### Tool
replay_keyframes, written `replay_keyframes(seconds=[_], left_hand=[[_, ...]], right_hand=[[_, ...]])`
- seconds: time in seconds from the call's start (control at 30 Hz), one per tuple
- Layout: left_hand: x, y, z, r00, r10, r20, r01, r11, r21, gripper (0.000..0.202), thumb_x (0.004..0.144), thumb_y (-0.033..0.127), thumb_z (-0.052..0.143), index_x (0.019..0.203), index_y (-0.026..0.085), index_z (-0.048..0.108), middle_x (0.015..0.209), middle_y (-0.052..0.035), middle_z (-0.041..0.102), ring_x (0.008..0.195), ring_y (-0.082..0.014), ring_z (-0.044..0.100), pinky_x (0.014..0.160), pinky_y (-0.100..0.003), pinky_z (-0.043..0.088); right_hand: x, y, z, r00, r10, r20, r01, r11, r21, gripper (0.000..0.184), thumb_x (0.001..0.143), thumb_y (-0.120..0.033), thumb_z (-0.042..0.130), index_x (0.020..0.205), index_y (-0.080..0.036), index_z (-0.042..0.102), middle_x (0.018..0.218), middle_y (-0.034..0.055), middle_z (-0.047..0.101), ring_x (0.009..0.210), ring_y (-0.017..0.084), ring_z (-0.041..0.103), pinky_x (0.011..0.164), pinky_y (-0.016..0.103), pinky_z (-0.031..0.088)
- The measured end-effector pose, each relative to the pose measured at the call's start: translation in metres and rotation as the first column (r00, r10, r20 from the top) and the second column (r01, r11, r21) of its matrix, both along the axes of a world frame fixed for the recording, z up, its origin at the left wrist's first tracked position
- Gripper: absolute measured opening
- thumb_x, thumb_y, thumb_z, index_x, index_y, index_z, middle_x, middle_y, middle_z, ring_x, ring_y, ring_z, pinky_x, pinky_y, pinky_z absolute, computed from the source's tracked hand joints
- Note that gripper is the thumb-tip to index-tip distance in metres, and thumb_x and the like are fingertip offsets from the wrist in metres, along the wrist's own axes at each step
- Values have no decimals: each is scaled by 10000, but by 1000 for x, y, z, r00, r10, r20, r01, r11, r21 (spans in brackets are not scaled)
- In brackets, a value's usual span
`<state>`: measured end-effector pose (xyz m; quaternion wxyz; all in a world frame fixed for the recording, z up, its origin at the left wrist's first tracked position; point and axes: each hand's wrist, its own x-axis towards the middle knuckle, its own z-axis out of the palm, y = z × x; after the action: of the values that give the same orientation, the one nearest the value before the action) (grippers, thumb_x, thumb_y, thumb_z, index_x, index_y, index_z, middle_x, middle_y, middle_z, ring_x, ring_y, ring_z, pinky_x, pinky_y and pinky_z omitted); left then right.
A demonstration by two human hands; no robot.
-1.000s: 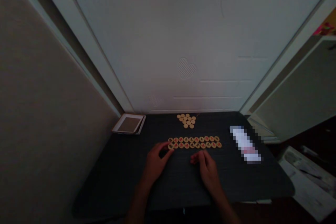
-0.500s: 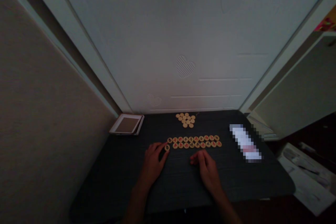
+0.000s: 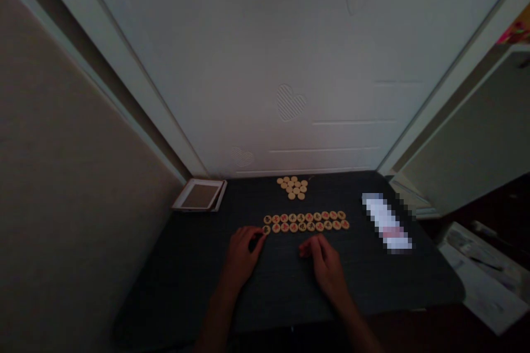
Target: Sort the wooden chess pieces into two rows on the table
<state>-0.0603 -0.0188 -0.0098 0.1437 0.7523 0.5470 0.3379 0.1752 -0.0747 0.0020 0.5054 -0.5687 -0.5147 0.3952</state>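
The round piece (image 3: 266, 230) with a dark mark is placed at the left end of the near row of pieces (image 3: 302, 226), and it is pinched at its edge between the thumb and fingertips of the left hand (image 3: 243, 252). The right hand (image 3: 326, 263) is seen half curled near the middle of this row, and whether anything is held inside it cannot be told. On the dark table (image 3: 275, 287), a cluster of blank pieces (image 3: 296, 191) is set beyond the far row (image 3: 301, 218).

It is dim and a bit fuzzy, the table (image 3: 194, 265) looks dark, and big squares cover a bright strip (image 3: 387, 224)
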Motion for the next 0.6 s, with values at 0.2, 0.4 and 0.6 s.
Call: replay_keyframes(seconds=[0.2, 0.4, 0.6], left_hand=[[0, 2, -2, 1000, 2, -20, -2, 1000, 4, 125, 936, 323, 590, 989, 249, 676, 1003, -47, 714, 961, -253, 656, 880, -416, 517], [1, 2, -1, 1000, -3, -20, 3, 1000, 21, 109, 926, 309, 607, 977, 248, 682, 985, -37, 720, 936, -244, 665, 875, -407, 515], [1, 2, -2, 999, 5, -41, -5, 1000, -2, 124, 941, 308, 587, 992, 238, 676, 980, -44, 714, 905, -240, 659, 853, -410, 516]], right_hand=[[-1, 0, -2, 1000, 0, -8, 0, 1000, 6, 481, 998, -572, 434, 823, -212, 701, 758, 53, 725, 734, 205, 684, 706, 291, 494], [-2, 4, -7, 996, -26, -87, 25, 1000, -11, 399, 964, -577, 511, 898, -211, 655, 803, 53, 738, 739, 208, 698, 703, 301, 518], [-1, 7, -1, 997, 38, -73, -37, 999, 10, 334, 921, -538, 607, 934, -206, 643, 807, 51, 736, 763, 212, 704, 714, 306, 533]])
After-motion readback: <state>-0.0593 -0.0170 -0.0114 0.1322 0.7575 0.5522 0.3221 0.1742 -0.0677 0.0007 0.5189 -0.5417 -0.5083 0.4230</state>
